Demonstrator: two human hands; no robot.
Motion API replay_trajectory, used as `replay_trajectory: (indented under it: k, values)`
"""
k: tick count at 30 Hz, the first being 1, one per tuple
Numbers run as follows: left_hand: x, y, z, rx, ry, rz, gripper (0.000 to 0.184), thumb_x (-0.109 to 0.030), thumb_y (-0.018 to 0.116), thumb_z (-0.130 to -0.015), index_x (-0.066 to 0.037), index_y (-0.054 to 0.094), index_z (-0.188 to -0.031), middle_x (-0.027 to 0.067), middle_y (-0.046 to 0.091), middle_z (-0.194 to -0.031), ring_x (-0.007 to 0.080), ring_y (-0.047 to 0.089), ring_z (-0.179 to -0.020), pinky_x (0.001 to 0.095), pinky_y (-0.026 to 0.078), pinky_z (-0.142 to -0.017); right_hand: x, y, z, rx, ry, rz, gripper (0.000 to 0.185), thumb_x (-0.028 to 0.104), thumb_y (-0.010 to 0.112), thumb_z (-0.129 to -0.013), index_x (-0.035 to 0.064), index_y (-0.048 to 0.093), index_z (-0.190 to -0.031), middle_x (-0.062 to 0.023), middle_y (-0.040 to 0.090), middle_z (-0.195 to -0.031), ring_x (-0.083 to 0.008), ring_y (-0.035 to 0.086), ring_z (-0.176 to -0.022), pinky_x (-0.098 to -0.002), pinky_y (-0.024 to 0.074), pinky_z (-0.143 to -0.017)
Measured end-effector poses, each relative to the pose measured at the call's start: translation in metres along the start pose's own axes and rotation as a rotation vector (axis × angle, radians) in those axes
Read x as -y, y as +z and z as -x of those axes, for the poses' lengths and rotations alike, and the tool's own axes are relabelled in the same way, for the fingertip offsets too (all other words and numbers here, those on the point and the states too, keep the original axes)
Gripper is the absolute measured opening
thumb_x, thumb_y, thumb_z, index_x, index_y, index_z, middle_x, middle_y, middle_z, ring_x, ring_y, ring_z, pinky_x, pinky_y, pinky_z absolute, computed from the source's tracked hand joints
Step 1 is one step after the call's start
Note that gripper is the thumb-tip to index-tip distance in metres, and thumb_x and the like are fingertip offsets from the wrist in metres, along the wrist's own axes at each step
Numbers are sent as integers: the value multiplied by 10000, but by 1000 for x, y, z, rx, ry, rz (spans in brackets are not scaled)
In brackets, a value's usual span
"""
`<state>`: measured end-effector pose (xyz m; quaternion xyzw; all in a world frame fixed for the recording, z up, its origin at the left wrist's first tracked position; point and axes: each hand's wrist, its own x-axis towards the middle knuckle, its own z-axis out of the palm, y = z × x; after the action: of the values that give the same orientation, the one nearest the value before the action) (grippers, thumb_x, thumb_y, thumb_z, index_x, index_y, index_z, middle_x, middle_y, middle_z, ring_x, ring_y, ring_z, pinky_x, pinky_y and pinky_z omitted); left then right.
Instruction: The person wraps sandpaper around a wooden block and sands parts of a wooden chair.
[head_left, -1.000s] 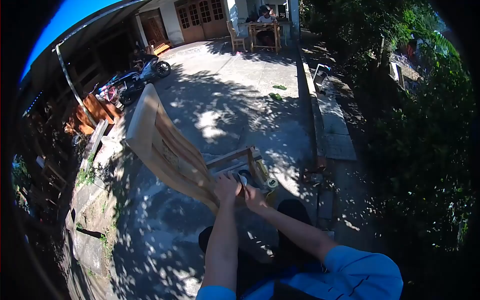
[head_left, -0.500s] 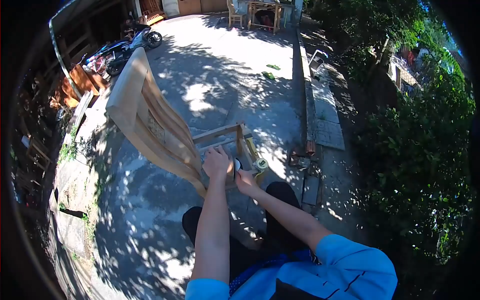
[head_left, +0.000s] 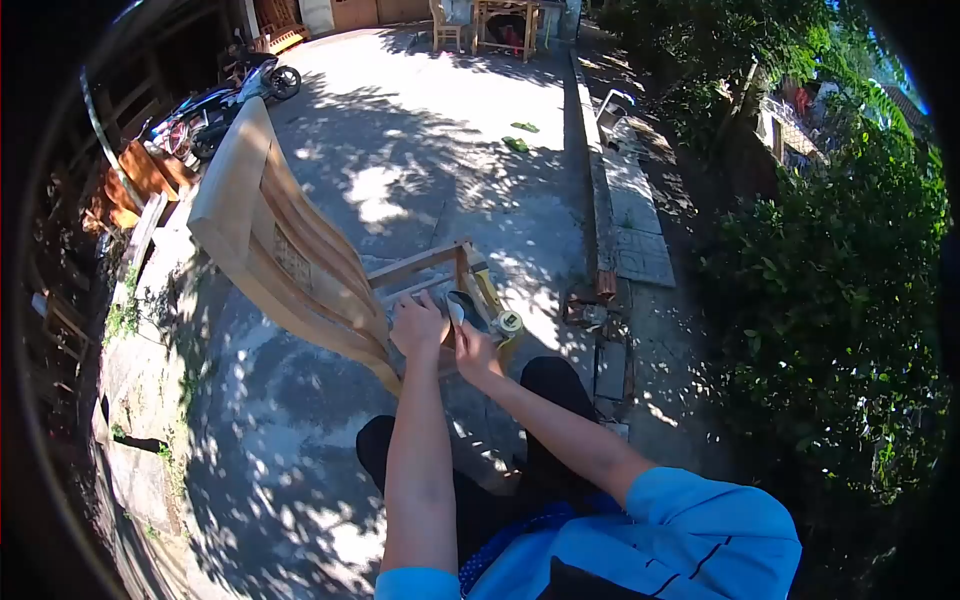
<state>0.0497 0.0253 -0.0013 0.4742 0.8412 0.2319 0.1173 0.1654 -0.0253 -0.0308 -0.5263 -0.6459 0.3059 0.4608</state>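
Note:
An unfinished wooden chair (head_left: 300, 290) stands before me, its tall curved back at the left and its open seat frame at the right. My left hand (head_left: 418, 326) is at the seat frame, fingers bent around something mostly hidden; a tan rounded edge shows beside it. In my right hand (head_left: 476, 354) is a small curved sheet (head_left: 457, 309), pale on one face and dark along the edge, pinched by the thumb and fingers close to the left hand. A round whitish-yellow roll or can (head_left: 508, 323) rests at the near right corner of the frame. Along the right rail lies a yellow strip (head_left: 486, 287).
Sunlit concrete (head_left: 270, 420) surrounds the chair, and my knees are just below it. A low kerb (head_left: 592, 170) runs along the right, with bushes (head_left: 830, 330) beyond. Motorcycles (head_left: 215, 115) stand back left; another chair (head_left: 447, 25) and a table (head_left: 505, 22) are far off.
My view has shifted, so the scene sits slightly further left and up. The right hand has turned, and the curved sheet now stands more upright above its fingers.

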Motion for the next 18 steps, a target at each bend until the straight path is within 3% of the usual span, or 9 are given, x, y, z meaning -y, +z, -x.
replay_trajectory:
  k: [2, 5, 10, 13, 14, 18]
  values:
    - [1, 0, 0, 4, -2, 6, 487, -465, 391, -1038, -53, 521, -1263, 183, 642, -1245, 373, 666, -1106, 520, 537, -896, -44, 18, -3, -40, 23, 52, 239, 208, 513, -1012, -10, 610, -1000, -287, 653, -897, -492, 630, -884, -548, 469, -716]
    - [2, 0, 4, -25, 12, 11, 489, -468, 394, -1035, -55, 530, -1259, 183, 642, -1248, 375, 665, -1107, 523, 536, -896, -56, 23, -7, -10, 37, 121, 224, 193, 529, -1006, -13, 616, -988, -286, 649, -863, -485, 635, -856, -535, 466, -694]
    - [-2, -9, 4, 31, 9, 15, 500, -473, 386, -1036, -58, 522, -1280, 186, 638, -1270, 376, 665, -1108, 524, 535, -898, -14, 6, -1, -23, 131, -82, 244, 192, 516, -1000, -26, 624, -979, -282, 658, -908, -485, 629, -909, -539, 473, -738]
    - [-4, -8, 0, 35, -11, 1, 499, -472, 380, -1038, -58, 523, -1277, 193, 639, -1272, 384, 664, -1105, 524, 533, -897, -65, 46, -3, -95, 156, 56, 232, 193, 495, -1006, 3, 629, -1003, -268, 673, -926, -505, 614, -943, -561, 489, -766]
    - [-6, -7, 2, 28, -17, 2, 504, -475, 377, -1038, -54, 526, -1272, 195, 642, -1265, 386, 664, -1105, 524, 532, -897, -69, 49, -2, -19, 201, 106, 219, 188, 507, -1001, 5, 625, -998, -267, 674, -937, -501, 612, -953, -555, 491, -766]
    - [-8, -14, -2, -10, -38, 0, 524, -489, 368, -1040, -43, 528, -1263, 207, 651, -1245, 393, 664, -1103, 527, 531, -896, -42, 42, -2, -115, 91, -83, 203, 164, 510, -1002, -9, 614, -974, -283, 658, -915, -512, 609, -917, -557, 473, -736]
